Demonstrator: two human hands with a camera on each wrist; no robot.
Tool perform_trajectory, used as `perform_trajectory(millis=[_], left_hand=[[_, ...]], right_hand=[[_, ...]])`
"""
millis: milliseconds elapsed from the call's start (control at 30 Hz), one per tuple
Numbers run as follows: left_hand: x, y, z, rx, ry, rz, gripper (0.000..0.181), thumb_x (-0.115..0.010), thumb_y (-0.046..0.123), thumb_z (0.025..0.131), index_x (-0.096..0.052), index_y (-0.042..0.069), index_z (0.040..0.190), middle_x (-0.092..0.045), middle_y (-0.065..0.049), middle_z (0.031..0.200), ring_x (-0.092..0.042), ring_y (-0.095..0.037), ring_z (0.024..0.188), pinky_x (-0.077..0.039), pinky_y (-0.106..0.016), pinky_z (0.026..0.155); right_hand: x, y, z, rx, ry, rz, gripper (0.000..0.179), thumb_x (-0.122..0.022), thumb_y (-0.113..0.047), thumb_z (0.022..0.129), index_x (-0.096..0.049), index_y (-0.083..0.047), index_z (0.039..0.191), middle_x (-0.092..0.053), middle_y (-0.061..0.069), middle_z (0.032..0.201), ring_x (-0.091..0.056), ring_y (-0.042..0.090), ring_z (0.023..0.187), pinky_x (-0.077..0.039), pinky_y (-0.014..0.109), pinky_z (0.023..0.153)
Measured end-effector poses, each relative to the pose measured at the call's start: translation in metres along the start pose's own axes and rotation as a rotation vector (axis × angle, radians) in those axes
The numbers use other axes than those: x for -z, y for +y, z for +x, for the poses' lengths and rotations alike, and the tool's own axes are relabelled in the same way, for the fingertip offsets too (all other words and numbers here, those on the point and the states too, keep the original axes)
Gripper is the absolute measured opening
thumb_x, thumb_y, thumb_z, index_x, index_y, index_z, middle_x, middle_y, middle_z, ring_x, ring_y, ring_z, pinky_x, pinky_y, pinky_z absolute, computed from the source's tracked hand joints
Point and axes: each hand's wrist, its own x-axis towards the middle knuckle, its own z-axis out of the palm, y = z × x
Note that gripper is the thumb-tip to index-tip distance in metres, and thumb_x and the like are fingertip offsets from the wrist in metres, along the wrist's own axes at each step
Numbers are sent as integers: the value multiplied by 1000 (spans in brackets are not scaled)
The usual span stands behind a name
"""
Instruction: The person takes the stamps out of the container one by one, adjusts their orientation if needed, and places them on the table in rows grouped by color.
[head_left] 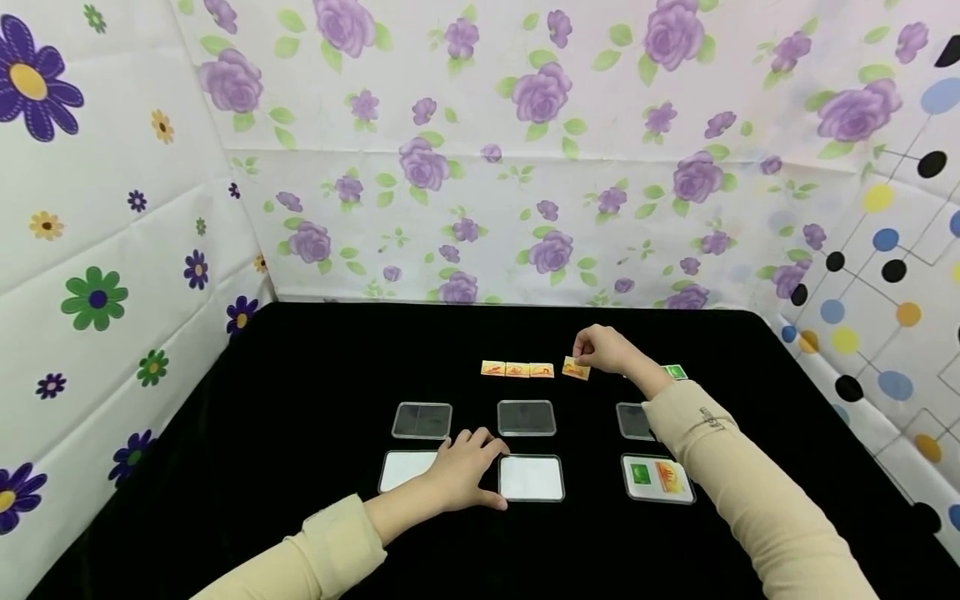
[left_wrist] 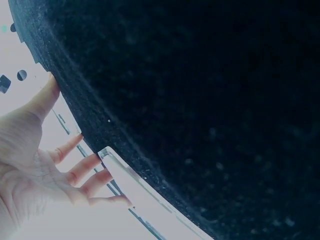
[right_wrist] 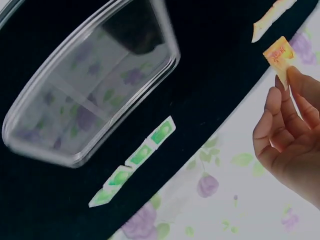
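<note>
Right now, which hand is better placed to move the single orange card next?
Probably the right hand: it pinches this orange card, while the left hand, beside a white-faced case, holds no card.

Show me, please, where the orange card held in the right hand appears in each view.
Head: right of centre, the orange card pinched in the right hand.
Left wrist: not in this picture.
Right wrist: upper right, the orange card projecting upward from the right hand.
Shared landmark: the black tabletop, visible in all three.
</note>
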Motion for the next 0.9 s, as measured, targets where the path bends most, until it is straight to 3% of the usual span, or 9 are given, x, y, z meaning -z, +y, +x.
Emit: perform_trajectory(millis=[300, 900], left_hand=[[0, -1, -1, -1, 3, -4, 68, -78, 49, 68, -54, 17, 123, -54, -6, 121, -52, -27, 109, -42, -62, 92], [-1, 0, 0, -3, 7, 0, 68, -78, 49, 69, -54, 18, 124, -54, -4, 121, -51, -26, 111, -42, -63, 93]], right_hand=[[-9, -6, 14, -39, -90, -73, 6, -62, -3, 88, -63, 0, 83, -63, 13, 82, -56, 18, 70, -47, 33, 66], [-23, 4, 27, -139, -30, -167, 10, -58, -1, 89, -63, -3, 81, -61, 10, 77, -51, 18, 64, -42, 30, 59]])
